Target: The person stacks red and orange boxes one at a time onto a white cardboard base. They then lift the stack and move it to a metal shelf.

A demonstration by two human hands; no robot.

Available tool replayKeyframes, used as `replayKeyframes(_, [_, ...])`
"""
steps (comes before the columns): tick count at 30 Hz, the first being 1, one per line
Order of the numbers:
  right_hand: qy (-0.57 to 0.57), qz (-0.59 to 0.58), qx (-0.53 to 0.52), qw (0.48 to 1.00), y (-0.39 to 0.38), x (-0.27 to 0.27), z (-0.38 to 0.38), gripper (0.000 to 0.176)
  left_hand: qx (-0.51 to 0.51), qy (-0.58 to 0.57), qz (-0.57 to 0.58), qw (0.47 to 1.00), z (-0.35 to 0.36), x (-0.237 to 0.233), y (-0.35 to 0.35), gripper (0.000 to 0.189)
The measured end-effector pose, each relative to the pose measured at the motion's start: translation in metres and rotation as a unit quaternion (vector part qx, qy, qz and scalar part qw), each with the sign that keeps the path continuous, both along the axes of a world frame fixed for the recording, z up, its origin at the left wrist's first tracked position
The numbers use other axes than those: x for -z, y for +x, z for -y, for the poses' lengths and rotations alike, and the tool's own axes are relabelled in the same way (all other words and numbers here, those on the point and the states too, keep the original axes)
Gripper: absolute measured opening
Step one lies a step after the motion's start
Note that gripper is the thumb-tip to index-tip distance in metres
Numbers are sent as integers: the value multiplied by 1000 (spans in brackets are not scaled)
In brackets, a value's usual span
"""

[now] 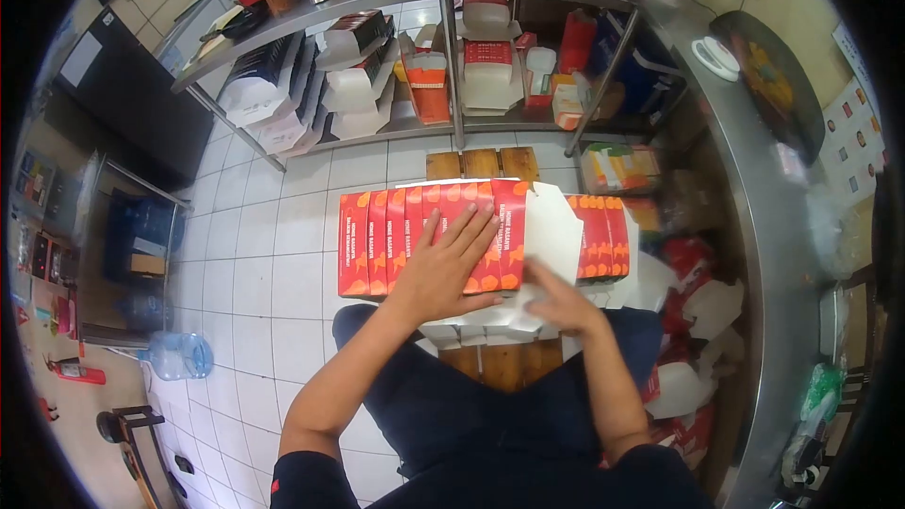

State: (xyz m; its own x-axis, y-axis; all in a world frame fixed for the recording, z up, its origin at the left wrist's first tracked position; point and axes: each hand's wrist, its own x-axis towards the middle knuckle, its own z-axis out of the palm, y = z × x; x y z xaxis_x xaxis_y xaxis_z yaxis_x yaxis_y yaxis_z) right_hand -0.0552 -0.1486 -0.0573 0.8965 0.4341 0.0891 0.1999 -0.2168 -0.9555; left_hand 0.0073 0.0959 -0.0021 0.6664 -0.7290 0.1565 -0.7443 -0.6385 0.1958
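Note:
A row of overlapping red and orange printed cartons [358,245] lies across the wooden slatted seat or bench [516,367] in front of my knees. My left hand [443,264] rests flat on top of the row, fingers spread, holding nothing. Beside the row's right end, my right hand [558,300] hangs near the white flaps, blurred by motion; its grip is unclear. Right of a white flap [554,234] stands a second group of red and orange cartons [601,240]. White flaps stick out beneath the row, along its near side.
Metal shelving [320,143] with stacked cartons stands ahead. A steel counter [768,320] runs along the right. Red and white cartons [702,306] are heaped on the floor at the right. A large water bottle [181,356] lies at the left.

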Motion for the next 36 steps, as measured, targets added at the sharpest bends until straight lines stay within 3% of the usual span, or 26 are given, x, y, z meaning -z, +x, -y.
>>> replayKeyframes(2, [24,-42,90,995,30,26,19,61,-1,2,-9,1000,1,1,-1,104])
replayKeyframes(4, [123,-21,205,971,62,15,14,64,-1,7,-9,1000,1,1,-2,104])
replayKeyframes(5, [126,-21,209,970,80,15,12,64,-3,10,-7,1000,2,2,-1,104])
replayKeyframes(7, [48,87,189,977,111,25,9,59,2,15,-6,1000,3,2,-1,105])
replayKeyframes(8, [51,87,193,976,120,30,10,59,-1,15,-4,1000,3,2,-1,105])
replayKeyframes(10, [93,-75,44,992,130,29,6,52,2,17,-4,1000,2,2,0,106])
replayKeyframes(11, [148,-70,64,984,125,31,1,44,0,16,-3,1000,2,3,1,107])
replayKeyframes(14, [111,-78,58,989,122,29,6,43,-3,-2,-17,1000,3,5,1,108])
replayKeyframes(24, [138,-160,63,975,122,32,-6,38,2,15,-22,1000,9,1,1,105])
replayKeyframes(26, [123,-132,45,983,120,9,-14,40,7,19,-25,999,10,1,1,105])
replayKeyframes(28, [149,-97,100,979,125,26,-23,42,-8,23,-53,998,9,0,1,110])
replayKeyframes(31, [97,-7,197,976,147,66,-46,48,3,45,-43,998,11,0,0,113])
replayKeyframes(33, [141,7,161,977,158,67,-56,60,-10,60,-51,997,14,0,0,115])
replayKeyframes(34, [124,-24,124,984,155,54,-51,63,16,63,-58,996,16,0,0,115])
replayKeyframes(36, [61,6,152,987,147,52,-40,66,-6,54,-39,998,18,0,-1,114])
